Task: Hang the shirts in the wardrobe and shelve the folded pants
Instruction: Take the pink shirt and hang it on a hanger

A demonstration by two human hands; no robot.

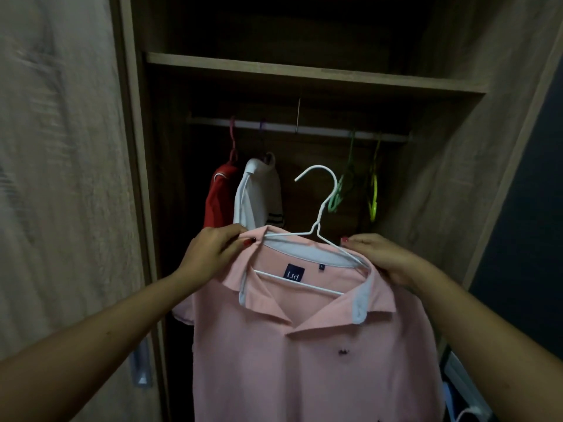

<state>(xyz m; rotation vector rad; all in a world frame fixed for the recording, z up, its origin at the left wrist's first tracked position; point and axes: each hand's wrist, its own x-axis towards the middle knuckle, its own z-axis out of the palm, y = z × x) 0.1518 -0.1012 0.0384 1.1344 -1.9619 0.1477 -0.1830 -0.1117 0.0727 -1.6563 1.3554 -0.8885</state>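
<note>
A pink polo shirt (pixel 304 354) with a white inner collar sits on a white wire hanger (pixel 316 205) in front of the open wardrobe. My left hand (pixel 213 254) pinches the shirt's left shoulder at the collar. My right hand (pixel 380 257) grips the right shoulder over the hanger's arm. The hook points up and left, well below the hanging rail (pixel 298 129). On the rail's left side hang a red shirt (pixel 217 199) and a white shirt (pixel 259 196). No folded pants are in view.
Two bare hangers, green (pixel 338 193) and yellow (pixel 373 196), hang at the rail's right. A wooden shelf (pixel 304 71) spans the wardrobe above the rail. A closed door with a metal handle (pixel 140 363) stands at the left; the open door's edge runs along the right.
</note>
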